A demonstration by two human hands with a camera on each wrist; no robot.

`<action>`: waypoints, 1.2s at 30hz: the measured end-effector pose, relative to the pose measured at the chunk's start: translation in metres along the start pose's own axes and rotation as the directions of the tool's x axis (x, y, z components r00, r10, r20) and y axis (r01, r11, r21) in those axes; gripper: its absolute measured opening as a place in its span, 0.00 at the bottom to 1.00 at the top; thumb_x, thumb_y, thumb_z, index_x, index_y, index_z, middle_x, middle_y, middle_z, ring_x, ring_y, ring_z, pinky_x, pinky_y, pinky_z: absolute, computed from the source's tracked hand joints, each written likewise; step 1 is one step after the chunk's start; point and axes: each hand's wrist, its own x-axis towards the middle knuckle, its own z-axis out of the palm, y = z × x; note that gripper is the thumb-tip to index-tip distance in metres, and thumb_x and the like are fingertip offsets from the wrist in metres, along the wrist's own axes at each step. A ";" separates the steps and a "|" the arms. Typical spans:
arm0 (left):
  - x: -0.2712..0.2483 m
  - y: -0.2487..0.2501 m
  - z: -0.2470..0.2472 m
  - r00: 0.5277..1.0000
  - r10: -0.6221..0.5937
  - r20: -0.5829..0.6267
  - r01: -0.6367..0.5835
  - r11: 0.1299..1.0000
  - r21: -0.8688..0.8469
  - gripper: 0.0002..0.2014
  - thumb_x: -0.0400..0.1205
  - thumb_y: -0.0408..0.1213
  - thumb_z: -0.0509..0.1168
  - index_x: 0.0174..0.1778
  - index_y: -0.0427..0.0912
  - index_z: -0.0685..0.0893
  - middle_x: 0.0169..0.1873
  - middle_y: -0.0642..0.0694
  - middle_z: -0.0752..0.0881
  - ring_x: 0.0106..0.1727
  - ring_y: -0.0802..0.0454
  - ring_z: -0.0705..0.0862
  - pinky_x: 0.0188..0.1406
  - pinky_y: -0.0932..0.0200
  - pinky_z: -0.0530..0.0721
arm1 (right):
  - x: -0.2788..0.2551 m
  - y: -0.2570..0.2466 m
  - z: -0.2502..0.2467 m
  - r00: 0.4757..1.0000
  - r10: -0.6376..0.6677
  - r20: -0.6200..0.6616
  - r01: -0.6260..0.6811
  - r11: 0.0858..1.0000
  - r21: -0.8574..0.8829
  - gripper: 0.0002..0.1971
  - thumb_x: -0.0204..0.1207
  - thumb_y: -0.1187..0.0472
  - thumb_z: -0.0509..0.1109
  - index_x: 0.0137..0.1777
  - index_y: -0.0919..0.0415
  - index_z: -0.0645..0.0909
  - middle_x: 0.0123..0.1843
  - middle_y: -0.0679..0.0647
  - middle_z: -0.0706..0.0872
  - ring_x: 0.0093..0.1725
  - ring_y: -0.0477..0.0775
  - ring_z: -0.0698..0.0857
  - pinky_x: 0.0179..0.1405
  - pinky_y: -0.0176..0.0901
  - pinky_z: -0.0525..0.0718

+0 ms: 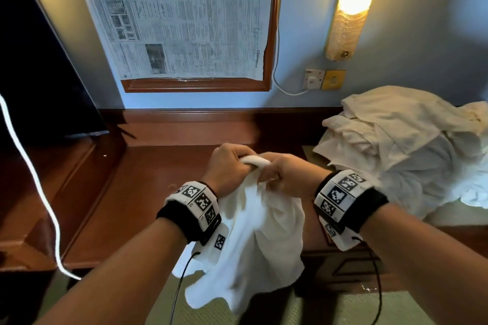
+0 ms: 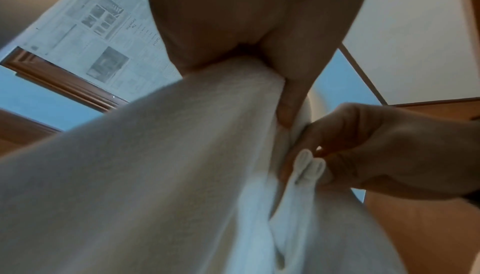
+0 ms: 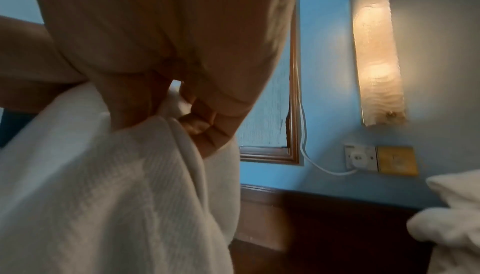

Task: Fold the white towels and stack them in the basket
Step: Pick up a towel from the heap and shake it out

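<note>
Left hand (image 1: 229,163): fingers curled round the top edge of a white towel (image 1: 253,240), knuckles close against the other hand.
Right hand (image 1: 284,173): pinching the same edge, just beside the left.
Towel: hangs bunched and unfolded from both hands, above the wooden desk (image 1: 148,187).
Pile (image 1: 404,148): more rumpled white towels heaped to the right, not yet folded.
Basket: not visible.
Progress: early by my reading; no folded towel shows anywhere.

The towel pile (image 1: 412,150) is cut off by the right edge, hiding whatever lies beneath it. Beside it, the held towel (image 1: 253,240) hides most fingers (image 1: 274,182). Newspaper (image 1: 179,13) print is unreadable.
</note>
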 end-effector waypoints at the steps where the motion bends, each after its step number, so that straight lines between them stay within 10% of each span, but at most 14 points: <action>1: -0.003 0.001 -0.002 1.000 0.013 0.008 -0.012 0.999 -0.032 0.04 0.74 0.35 0.79 0.42 0.49 0.95 0.35 0.55 0.92 0.39 0.58 0.89 0.41 0.56 0.85 | 0.001 0.002 0.004 1.000 0.005 -0.016 -0.005 1.000 -0.002 0.12 0.71 0.71 0.74 0.48 0.56 0.92 0.57 0.50 0.85 0.56 0.50 0.85 0.60 0.49 0.83; 9: -0.045 -0.026 -0.010 0.981 -0.183 0.063 0.193 0.897 -0.398 0.10 0.75 0.39 0.77 0.45 0.38 0.86 0.39 0.28 0.87 0.34 0.43 0.84 0.34 0.46 0.85 | 0.023 -0.008 -0.019 0.934 -0.109 -0.340 0.093 0.994 -0.064 0.10 0.70 0.74 0.68 0.41 0.62 0.89 0.40 0.51 0.83 0.40 0.51 0.83 0.41 0.54 0.84; 17: -0.077 -0.074 -0.004 0.917 -0.386 0.099 0.398 0.876 -0.274 0.15 0.70 0.42 0.81 0.48 0.40 0.88 0.39 0.38 0.90 0.35 0.49 0.86 0.38 0.42 0.88 | 0.030 0.007 -0.059 0.772 -0.017 -0.636 0.041 0.999 0.023 0.08 0.74 0.73 0.70 0.47 0.65 0.90 0.40 0.56 0.84 0.40 0.53 0.81 0.41 0.31 0.75; 24: -0.100 -0.090 0.012 0.899 -0.413 0.143 0.434 0.882 -0.183 0.26 0.62 0.56 0.79 0.50 0.45 0.88 0.43 0.41 0.91 0.43 0.39 0.90 0.43 0.37 0.90 | 0.014 0.047 -0.070 0.764 0.055 -0.643 -0.032 0.998 0.047 0.07 0.76 0.71 0.71 0.51 0.67 0.89 0.46 0.62 0.86 0.45 0.60 0.84 0.49 0.50 0.83; 36: -0.113 -0.084 0.039 0.881 -0.453 -0.135 0.457 0.890 -0.005 0.12 0.80 0.40 0.75 0.35 0.46 0.80 0.23 0.55 0.78 0.23 0.62 0.72 0.27 0.58 0.70 | -0.015 0.126 -0.077 0.706 0.232 -0.669 -0.175 0.973 0.152 0.05 0.76 0.69 0.72 0.47 0.68 0.89 0.50 0.62 0.87 0.51 0.61 0.84 0.57 0.46 0.80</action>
